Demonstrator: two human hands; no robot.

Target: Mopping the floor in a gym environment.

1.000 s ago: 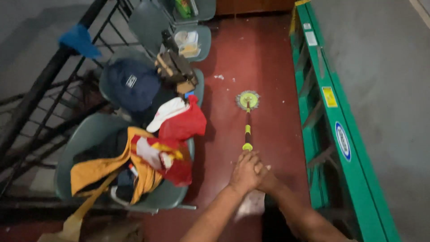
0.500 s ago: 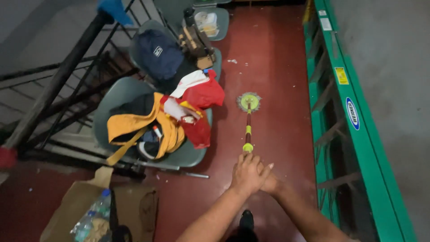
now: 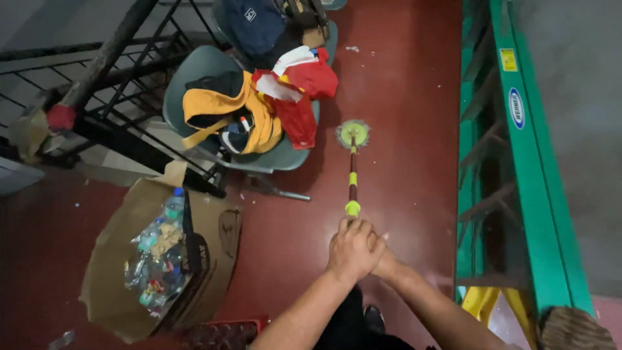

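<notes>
1. Now both hands are wrapped around the top of the mop pole [image 3: 352,175]. The left hand [image 3: 353,249] sits on top and the right hand [image 3: 383,261] is tucked under it, pressed together.

2. The mop head [image 3: 354,133] is a small round green pad. It rests on the red floor [image 3: 402,97], far from the hands, just right of the near chair [image 3: 194,71].

3. A second ago the view showed more of the far end of the floor, with a third chair carrying food tubs. That chair is gone from view now, and the near end shows instead.

4. The mop head looks a little nearer to the chair with the yellow and red clothes [image 3: 259,104] than it did before. It has stayed on the floor the whole time.

5. The hands have kept the same grip through all three pictures. Only the person seems to have stepped back, so I think the mop is being pulled along the floor in strokes.

6. New things show on the near left: a brown cardboard box [image 3: 123,285] with a bag of plastic bottles [image 3: 159,256] on it.

7. The green ladder [image 3: 518,149] leans along the right side, well apart from the mop. A yellow thing [image 3: 483,303] peeks out at its near end.

8. Small white crumbs [image 3: 353,48] lie on the floor far past the mop head, so that part looks not yet cleaned.
</notes>
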